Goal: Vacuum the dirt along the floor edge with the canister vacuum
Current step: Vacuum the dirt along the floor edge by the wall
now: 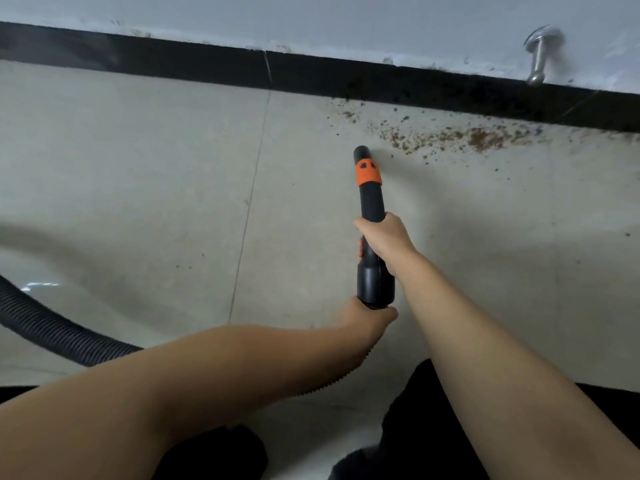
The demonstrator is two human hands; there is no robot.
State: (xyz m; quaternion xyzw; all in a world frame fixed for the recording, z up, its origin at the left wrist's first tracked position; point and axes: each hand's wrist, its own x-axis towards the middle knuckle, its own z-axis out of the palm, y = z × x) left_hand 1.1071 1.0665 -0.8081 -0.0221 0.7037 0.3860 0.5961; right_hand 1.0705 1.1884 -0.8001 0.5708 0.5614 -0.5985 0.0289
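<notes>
Head view, looking down at a pale tiled floor [138, 188] with a black baseboard [207, 64] running along the foot of a white wall [346, 26]. Landmark is the baseboard. Brown dirt [460, 136] lies scattered on the floor just below the baseboard, thickest toward its right end, with some specks on the baseboard itself.

The person holds a black vacuum nozzle [370, 199] with an orange collar [369, 172], pointed toward the baseboard. Its tip sits near the left end of the dirt patch, short of the baseboard; contact with the floor cannot be told.

The right hand [384, 242] is wrapped around the middle of the nozzle, fingers curled round the tube, forearm reaching in from lower right. The left hand [369, 320] grips the rear end of the nozzle where the hose joins, fingers closed round it, farther from the baseboard than the right hand.

A black ribbed hose [52, 323] curves across the floor at far left, well away from the baseboard, passes behind the left forearm and shows again under the left wrist. A metal door stop [540, 57] sticks out of the wall just above the baseboard's right part. Dark clothing [415, 427] shows at the bottom edge. A grout line [249, 209] runs from the baseboard down toward the person.
</notes>
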